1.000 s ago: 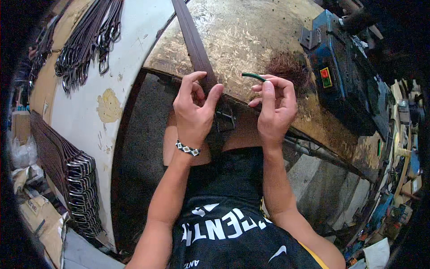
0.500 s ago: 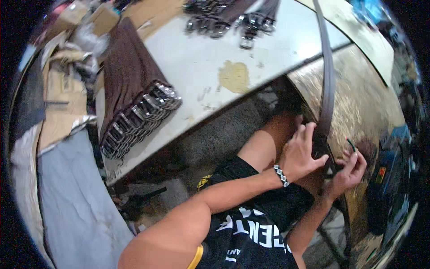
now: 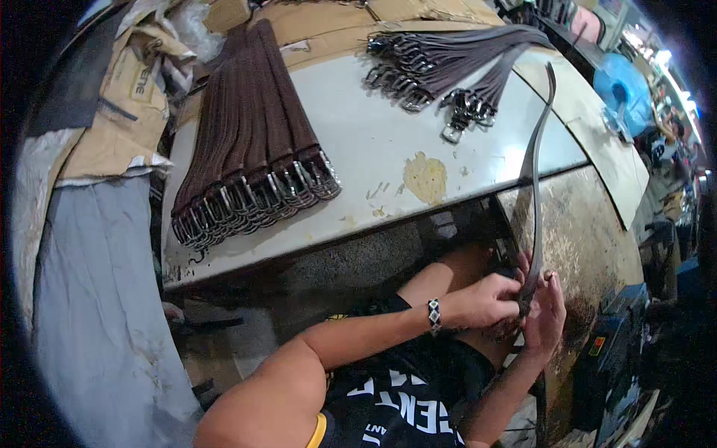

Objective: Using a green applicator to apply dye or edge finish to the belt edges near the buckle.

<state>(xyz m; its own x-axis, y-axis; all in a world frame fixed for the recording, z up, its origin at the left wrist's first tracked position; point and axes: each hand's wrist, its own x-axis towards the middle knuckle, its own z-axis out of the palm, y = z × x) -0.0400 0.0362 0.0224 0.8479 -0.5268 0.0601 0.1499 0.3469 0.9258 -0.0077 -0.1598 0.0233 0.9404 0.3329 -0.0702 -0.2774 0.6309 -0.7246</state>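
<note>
Gripping a long dark belt strap (image 3: 532, 194) at right of centre in the frame, with the left hand (image 3: 485, 300) curled closed around the strap's lower end, fingers wrapped and thumb pressing on it. Meeting it from the right with the right hand (image 3: 547, 317), fingers partly bent and pressed against the same lower end of the strap; whether fully clasping it, not possible to tell from this angle. Rising from the hands as a thin dark band, arching up toward the upper right of the frame and ending above the worn, mottled work surface (image 3: 590, 246) at right. Wearing a black-and-white beaded bracelet (image 3: 434, 316) on the left wrist, just left of the hands. Lying at upper left of centre on the pale table (image 3: 381, 149), a row of brown belts with metal buckles (image 3: 254, 149), packed side by side, buckles pointing toward the lower edge of the table. Spreading across the top centre of the frame, a second bunch of darker belts (image 3: 448, 63), buckles fanning downward, well apart from the hands. Showing a yellowish stain (image 3: 424, 178) on the table between the two heaps. Sitting at lower right, a blue machine (image 3: 609, 358), near the right hand. Leaning at upper left, torn cardboard (image 3: 127, 112), beside the brown belts.
</note>
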